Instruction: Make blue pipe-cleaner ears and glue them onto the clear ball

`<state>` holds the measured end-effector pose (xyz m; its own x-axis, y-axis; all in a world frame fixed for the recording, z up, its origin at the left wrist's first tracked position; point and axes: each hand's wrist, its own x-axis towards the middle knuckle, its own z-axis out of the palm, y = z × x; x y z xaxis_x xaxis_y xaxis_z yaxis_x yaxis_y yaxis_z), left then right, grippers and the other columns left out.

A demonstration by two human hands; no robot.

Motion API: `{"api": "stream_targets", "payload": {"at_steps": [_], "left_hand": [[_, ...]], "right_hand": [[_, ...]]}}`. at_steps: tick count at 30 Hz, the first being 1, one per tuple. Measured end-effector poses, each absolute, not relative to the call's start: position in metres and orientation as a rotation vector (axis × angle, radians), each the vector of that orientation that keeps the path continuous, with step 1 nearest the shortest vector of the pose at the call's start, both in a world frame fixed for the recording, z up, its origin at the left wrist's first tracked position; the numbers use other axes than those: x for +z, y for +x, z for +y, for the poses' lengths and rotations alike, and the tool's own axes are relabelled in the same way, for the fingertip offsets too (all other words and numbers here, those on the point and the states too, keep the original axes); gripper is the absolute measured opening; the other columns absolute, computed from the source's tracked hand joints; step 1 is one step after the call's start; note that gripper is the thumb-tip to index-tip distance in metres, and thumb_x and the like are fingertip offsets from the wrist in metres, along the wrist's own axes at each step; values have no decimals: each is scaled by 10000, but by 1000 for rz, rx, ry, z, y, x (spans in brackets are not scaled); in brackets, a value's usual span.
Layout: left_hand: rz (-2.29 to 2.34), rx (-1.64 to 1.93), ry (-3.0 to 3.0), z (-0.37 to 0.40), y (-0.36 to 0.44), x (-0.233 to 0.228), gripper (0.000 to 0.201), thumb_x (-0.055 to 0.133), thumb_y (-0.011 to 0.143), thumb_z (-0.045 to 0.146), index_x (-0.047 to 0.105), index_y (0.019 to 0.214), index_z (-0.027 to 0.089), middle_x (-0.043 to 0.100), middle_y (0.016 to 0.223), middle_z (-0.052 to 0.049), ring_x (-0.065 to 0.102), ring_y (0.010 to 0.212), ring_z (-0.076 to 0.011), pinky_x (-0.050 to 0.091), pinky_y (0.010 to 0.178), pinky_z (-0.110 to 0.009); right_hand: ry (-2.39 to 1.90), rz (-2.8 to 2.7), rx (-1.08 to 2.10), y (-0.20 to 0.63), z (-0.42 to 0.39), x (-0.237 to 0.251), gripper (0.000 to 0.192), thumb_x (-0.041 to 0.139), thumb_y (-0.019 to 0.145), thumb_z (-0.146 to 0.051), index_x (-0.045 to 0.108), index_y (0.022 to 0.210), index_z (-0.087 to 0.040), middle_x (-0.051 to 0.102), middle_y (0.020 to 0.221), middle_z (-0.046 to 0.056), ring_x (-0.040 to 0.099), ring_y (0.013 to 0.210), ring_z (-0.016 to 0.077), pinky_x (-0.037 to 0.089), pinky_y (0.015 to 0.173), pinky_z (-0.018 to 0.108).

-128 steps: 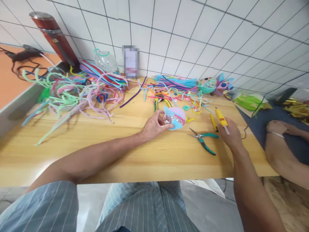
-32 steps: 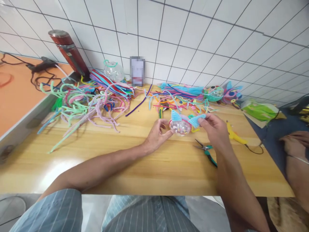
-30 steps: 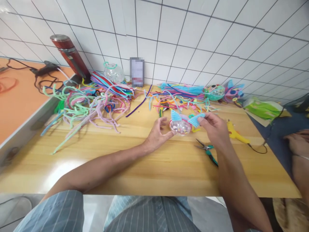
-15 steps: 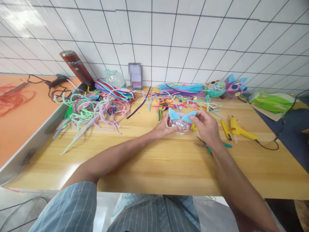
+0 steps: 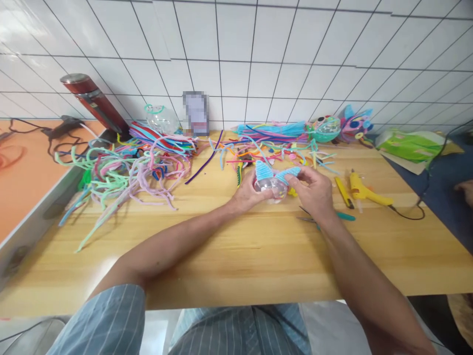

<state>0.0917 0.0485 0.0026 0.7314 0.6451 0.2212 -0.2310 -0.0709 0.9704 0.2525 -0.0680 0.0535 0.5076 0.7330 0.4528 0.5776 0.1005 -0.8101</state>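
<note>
You are holding a clear plastic ball (image 5: 269, 186) between both hands, just above the wooden table (image 5: 236, 246), near its middle and toward the far side. Your left hand (image 5: 247, 193) is curling around the ball's left and lower side, fingers closed against it. Your right hand (image 5: 314, 190) is gripping from the right, its thumb and forefinger pinching a light blue fuzzy fin (image 5: 288, 173) that is sitting on the ball's upper right. A second blue fin (image 5: 262, 170) is standing up on the ball's top left.

Just beside your right wrist, teal-handled pliers (image 5: 332, 216) are lying on the table, partly hidden by the arm. A little farther right a yellow utility knife (image 5: 343, 191) and a yellow glue gun (image 5: 364, 190) are resting side by side, the gun's cord trailing off to the right. Behind the ball a scatter of coloured pipe cleaners (image 5: 281, 148) is lying along the wall side, and a bigger tangle of pastel pipe cleaners (image 5: 125, 167) is spreading over the table's left part. A red flask (image 5: 94, 101) is leaning at the far left corner, and two finished fish-like figures (image 5: 340, 125) are sitting against the tiled wall
</note>
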Motion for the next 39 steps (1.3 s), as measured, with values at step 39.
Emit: {"api": "stream_targets", "payload": {"at_steps": [39], "left_hand": [[379, 841, 1672, 59, 94, -9, 839, 876, 693, 811, 653, 1206, 185, 747, 1268, -140, 708, 1227, -313, 582, 1110, -452]], "right_hand": [[-1528, -1213, 165, 260, -64, 45, 165, 718, 858, -351, 608, 780, -256, 571, 765, -21, 520, 731, 169, 419, 701, 341]]}}
